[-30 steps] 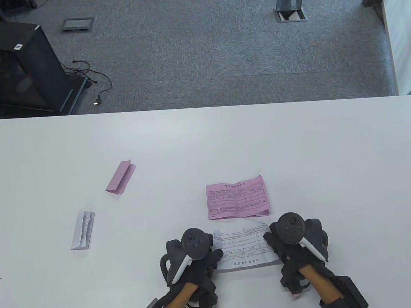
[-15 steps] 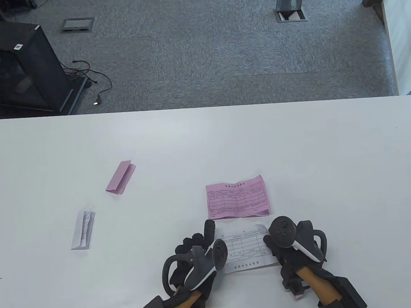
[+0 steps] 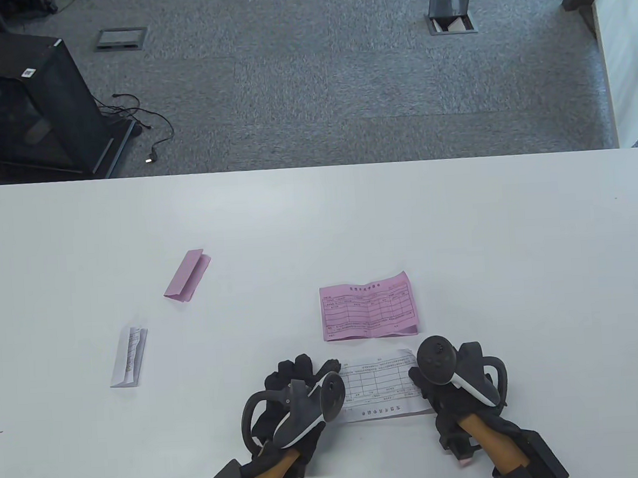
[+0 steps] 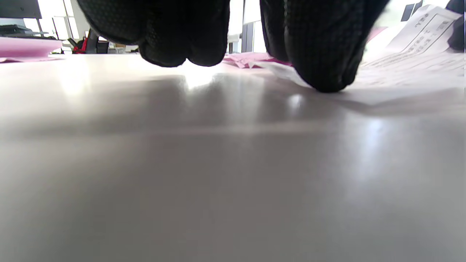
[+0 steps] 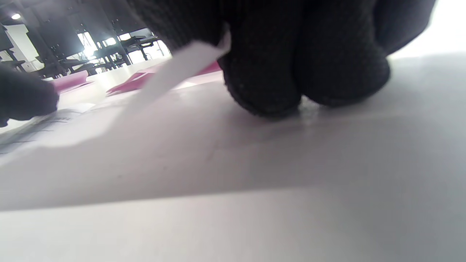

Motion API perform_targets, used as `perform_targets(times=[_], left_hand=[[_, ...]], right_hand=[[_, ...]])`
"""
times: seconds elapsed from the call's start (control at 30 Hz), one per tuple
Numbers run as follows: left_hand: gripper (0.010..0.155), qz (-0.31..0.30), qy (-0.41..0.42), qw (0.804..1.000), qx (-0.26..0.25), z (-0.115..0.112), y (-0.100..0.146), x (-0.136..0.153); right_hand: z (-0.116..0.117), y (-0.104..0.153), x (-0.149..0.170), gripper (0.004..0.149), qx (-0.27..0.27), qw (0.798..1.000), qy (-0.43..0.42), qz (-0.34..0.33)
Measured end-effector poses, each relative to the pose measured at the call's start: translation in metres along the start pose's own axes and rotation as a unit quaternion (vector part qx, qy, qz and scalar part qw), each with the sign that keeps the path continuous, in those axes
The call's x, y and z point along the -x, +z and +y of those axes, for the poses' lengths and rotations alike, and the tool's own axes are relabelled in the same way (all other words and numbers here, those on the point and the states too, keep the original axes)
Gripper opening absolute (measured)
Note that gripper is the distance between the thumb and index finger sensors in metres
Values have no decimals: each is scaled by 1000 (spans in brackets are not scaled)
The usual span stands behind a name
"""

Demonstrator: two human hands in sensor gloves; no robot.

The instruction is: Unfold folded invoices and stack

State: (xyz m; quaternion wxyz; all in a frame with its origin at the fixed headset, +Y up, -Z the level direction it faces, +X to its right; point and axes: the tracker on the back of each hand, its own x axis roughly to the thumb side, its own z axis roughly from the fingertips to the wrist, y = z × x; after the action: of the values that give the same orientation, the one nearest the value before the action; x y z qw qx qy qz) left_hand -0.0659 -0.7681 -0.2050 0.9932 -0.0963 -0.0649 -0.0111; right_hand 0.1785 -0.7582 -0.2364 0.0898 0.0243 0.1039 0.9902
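Pink and white paper tells you where you stand: 2 of the 4 invoices are open, 2 are not. The pink unfolded invoice [image 3: 367, 307] lies flat, a little creased, right of the middle of the bench [image 3: 459, 230] and toward its near edge. Just nearer to you, close beside it but not on it, the white unfolded invoice [image 3: 382, 387] lies print-up between your hands at the near edge.

Your right hand [image 3: 458, 387] sits on that sheet's right end; in the right wrist view its fingers [image 5: 305, 76] curl down to the bench and a white paper edge lifts beside them, so it looks like a pinch on that end, though the contact itself is hidden. Your left hand [image 3: 299, 394] is at the sheet's left end with its fingers [image 4: 320, 47] curled, tips down at the paper's edge; I cannot tell whether that grip has hold of the sheet or only rests against it.

Still to do, as I judge it: set the white sheet on the pink one to start the stack. Then you have the pink folded invoice [image 3: 187, 275] and the white folded invoice [image 3: 128, 357], both well apart to the left, to open and add.
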Motion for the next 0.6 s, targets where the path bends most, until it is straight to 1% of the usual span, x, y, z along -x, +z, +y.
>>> perform_targets(times=[0.1,0.13,0.17,0.2,0.23,0.27,0.3,0.37,0.4,0.43,0.5,0.53,0.6], left_hand=[[58,-3,0,1000,25,-1,-2,3],[58,-2,5,1000,28,-1,-3,3],[59,-1,8,999,32,-1,-3,4],[59,-2,10,999,35,-1,-3,4],[59,-2,10,999,37,-1,-3,4],[59,-2,10,999,39,-1,-3,4],[59,-3,10,999,40,-1,-3,4],[59,-4,11,999,41,-1,-3,4],[59,-4,12,999,42,-1,-3,4],[59,-4,14,999,43,-1,-3,4],[59,-4,16,999,44,-1,-3,4],[59,-5,17,999,44,-1,-3,4],[59,-5,19,999,44,-1,-2,5]], right_hand=[[-6,1,3,46,-31,998,42,23],[-10,3,4,49,-30,997,63,35],[-17,6,6,50,-6,994,94,48],[-24,9,6,51,33,992,115,49],[-28,11,5,51,52,990,121,48],[-36,16,2,51,95,986,128,40],[-42,22,-3,52,125,986,113,5],[-44,30,-18,52,155,984,75,-46],[-42,31,-26,51,151,984,69,-69],[-38,32,-38,52,130,983,76,-105],[-29,32,-56,53,104,981,96,-130],[-20,29,-69,54,76,979,111,-155],[-7,23,-85,54,55,976,123,-169]])
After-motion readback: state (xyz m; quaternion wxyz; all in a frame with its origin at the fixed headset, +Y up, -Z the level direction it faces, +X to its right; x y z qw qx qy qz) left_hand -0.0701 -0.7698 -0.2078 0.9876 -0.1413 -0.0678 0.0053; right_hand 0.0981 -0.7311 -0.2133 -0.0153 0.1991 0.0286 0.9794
